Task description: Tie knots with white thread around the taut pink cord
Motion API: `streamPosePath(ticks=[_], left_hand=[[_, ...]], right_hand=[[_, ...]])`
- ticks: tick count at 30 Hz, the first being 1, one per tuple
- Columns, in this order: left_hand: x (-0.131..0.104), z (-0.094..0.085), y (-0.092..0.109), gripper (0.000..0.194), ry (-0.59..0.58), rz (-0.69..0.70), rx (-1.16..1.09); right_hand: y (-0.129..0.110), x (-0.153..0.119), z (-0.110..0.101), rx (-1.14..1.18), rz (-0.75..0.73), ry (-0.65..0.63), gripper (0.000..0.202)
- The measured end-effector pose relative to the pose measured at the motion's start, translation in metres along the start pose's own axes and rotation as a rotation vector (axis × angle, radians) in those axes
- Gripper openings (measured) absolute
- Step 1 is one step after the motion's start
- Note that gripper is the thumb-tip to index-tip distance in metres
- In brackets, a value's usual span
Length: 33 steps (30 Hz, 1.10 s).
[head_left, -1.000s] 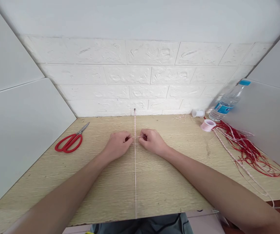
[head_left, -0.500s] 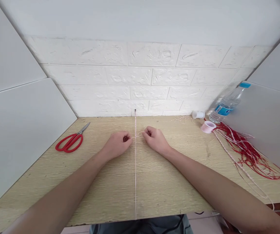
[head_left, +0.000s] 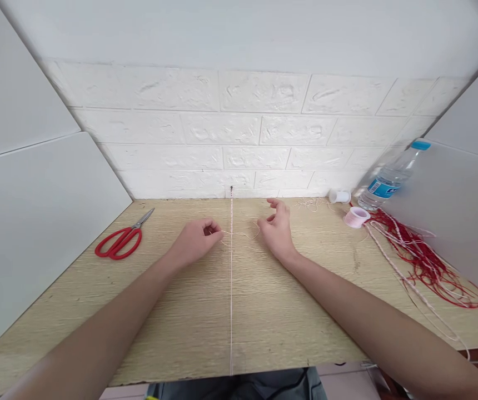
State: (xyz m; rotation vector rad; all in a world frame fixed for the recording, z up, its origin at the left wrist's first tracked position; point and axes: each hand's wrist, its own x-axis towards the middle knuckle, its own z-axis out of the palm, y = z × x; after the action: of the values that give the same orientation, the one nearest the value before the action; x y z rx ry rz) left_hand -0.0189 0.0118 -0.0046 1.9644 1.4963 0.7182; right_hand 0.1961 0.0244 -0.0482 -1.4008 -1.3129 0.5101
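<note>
A pink-white cord (head_left: 231, 300) runs taut from a small dark fixing at the wall's foot down to the table's near edge. Its upper part (head_left: 231, 214) looks braided. My left hand (head_left: 199, 239), left of the cord, pinches a thin pale thread between thumb and forefinger. That thread (head_left: 245, 234) crosses the cord and curves in a loose loop toward the right. Beside the loop's right end is my right hand (head_left: 278, 230), its fingers apart and raised, the thumb close to the thread.
Red-handled scissors (head_left: 119, 243) lie at the left. On the right are a white spool (head_left: 339, 196), a pink thread spool (head_left: 356, 217), a water bottle (head_left: 384, 186) and tangled red cords (head_left: 426, 261). White panels (head_left: 47, 222) stand at both sides.
My right hand has moved slightly right and its fingers have opened and lifted. The thread on that side has slackened into a wider loop. My left hand has shifted slightly left.
</note>
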Motion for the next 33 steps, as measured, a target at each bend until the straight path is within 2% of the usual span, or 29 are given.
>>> streamPosePath(ticks=[5,10,13,17,24,33], left_hand=[[0.0,-0.006,0.003,0.027,-0.029,-0.077,-0.141],[0.001,-0.006,0.0,0.041,-0.051,-0.092,-0.314],[0.0,-0.004,0.002,0.045,-0.094,-0.11,-0.451],[-0.002,0.001,0.007,0.04,-0.138,-0.151,-0.577],[-0.004,0.006,0.009,0.038,-0.181,-0.206,-0.709],[-0.005,0.005,0.011,0.043,-0.156,-0.204,-0.696]], right_hand=[[-0.006,-0.007,0.002,0.027,-0.154,-0.108,0.047],[-0.016,-0.016,0.004,0.034,-0.257,-0.353,0.023],[-0.024,-0.02,0.001,0.006,-0.356,-0.415,0.01],[-0.03,-0.023,-0.002,-0.024,-0.444,-0.471,0.018],[-0.025,-0.026,0.005,-0.013,-0.444,-0.548,0.022],[-0.027,-0.024,0.003,0.051,-0.246,-0.548,0.008]])
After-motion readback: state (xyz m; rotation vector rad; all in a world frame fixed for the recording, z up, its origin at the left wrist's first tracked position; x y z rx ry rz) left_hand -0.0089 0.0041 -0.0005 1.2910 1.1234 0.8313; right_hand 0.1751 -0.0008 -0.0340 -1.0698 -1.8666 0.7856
